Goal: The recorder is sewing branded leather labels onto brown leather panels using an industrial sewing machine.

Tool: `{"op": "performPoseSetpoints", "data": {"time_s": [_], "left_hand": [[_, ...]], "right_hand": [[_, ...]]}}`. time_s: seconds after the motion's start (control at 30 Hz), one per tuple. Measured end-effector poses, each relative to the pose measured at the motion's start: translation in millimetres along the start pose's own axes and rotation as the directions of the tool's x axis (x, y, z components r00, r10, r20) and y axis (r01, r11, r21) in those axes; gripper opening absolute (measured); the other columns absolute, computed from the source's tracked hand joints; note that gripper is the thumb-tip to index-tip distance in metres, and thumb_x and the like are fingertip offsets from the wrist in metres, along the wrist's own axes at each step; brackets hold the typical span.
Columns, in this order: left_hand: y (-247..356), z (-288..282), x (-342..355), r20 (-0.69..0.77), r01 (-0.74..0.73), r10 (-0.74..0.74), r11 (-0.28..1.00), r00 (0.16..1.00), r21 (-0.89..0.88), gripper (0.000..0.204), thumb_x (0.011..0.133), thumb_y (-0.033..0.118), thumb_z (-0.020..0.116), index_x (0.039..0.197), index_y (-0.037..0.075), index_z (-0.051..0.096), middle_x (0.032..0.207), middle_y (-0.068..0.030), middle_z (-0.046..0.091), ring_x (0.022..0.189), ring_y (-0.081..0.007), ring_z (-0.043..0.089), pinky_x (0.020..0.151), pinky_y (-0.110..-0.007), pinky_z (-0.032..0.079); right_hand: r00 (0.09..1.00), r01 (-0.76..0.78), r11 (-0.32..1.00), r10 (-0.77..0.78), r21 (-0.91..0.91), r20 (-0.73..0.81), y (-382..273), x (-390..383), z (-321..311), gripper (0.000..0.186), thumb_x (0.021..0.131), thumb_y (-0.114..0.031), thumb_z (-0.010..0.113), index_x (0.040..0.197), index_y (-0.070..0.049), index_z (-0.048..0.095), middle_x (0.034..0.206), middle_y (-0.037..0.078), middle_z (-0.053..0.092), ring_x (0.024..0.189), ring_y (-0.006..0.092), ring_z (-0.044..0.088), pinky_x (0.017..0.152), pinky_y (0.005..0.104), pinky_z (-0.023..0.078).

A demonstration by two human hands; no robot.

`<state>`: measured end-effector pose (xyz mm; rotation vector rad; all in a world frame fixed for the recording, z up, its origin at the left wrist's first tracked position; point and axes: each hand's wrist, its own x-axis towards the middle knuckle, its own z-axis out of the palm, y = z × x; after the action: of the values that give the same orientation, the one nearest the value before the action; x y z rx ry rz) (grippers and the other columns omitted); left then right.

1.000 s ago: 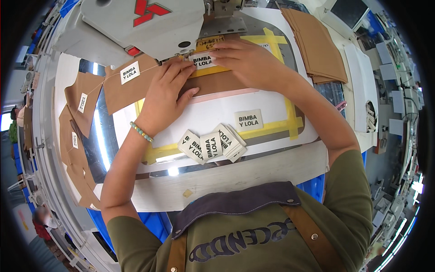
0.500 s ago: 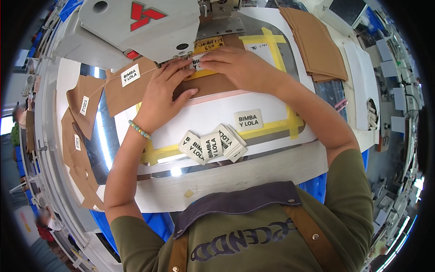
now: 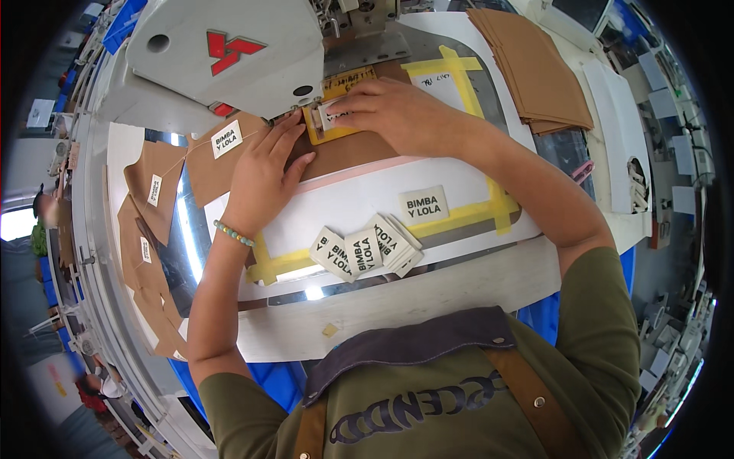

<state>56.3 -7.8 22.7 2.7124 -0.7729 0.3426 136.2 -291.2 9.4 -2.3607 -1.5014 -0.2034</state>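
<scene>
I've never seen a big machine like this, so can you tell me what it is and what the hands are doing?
The camera sits on the person's head, looking down. The big grey thing is a sewing machine. Both hands press a brown fabric piece flat under it: the left hand lies on the cloth, the right hand steadies a small white label inside a yellow frame. A fan of spare labels lies nearer the person, a stack of brown pieces waits on the right, and finished ones lie on the left.

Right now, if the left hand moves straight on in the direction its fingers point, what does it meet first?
Probably the grey sewing machine head: the left hand lies on the brown fabric piece, fingertips already at the machine's base. Depth is hard to judge.
</scene>
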Motion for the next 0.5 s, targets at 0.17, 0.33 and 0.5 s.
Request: {"op": "performPoseSetpoints", "data": {"time_s": [0.17,0.33,0.5], "left_hand": [[3.6,0.5,3.9,-0.007,-0.045,0.046,0.999,0.999,0.018,0.042,0.095,0.017,0.078,0.130,-0.003,0.065,0.148,-0.0168,0.066,0.133,-0.0366,0.064,0.109,-0.045,0.054],[3.8,-0.6,5.5,0.016,-0.011,0.011,1.000,1.000,-0.005,0.047,0.094,0.013,0.080,0.136,-0.001,0.064,0.145,-0.0169,0.068,0.138,-0.0384,0.062,0.113,-0.047,0.053],[4.2,-2.2,6.6,0.001,-0.061,0.061,0.998,0.998,0.015,0.047,0.094,0.012,0.080,0.136,-0.001,0.064,0.144,-0.0186,0.068,0.136,-0.0388,0.063,0.111,-0.047,0.054]], "right_hand": [[0.999,0.001,1.000,0.000,0.023,-0.035,1.2,-1.7,0.9,0.045,0.093,0.001,0.064,0.136,-0.012,0.073,0.151,0.001,0.064,0.141,0.0274,0.055,0.121,0.0418,0.046],[0.998,0.019,0.999,-0.017,0.039,-0.057,1.6,-2.8,0.6,0.045,0.093,0.001,0.065,0.135,-0.010,0.073,0.150,0.001,0.065,0.139,0.0272,0.056,0.120,0.0413,0.046],[0.998,0.036,0.999,-0.036,0.005,-0.059,1.7,-4.3,2.4,0.045,0.093,0.001,0.064,0.136,-0.010,0.074,0.150,0.001,0.066,0.139,0.0267,0.056,0.120,0.0417,0.046]]}}
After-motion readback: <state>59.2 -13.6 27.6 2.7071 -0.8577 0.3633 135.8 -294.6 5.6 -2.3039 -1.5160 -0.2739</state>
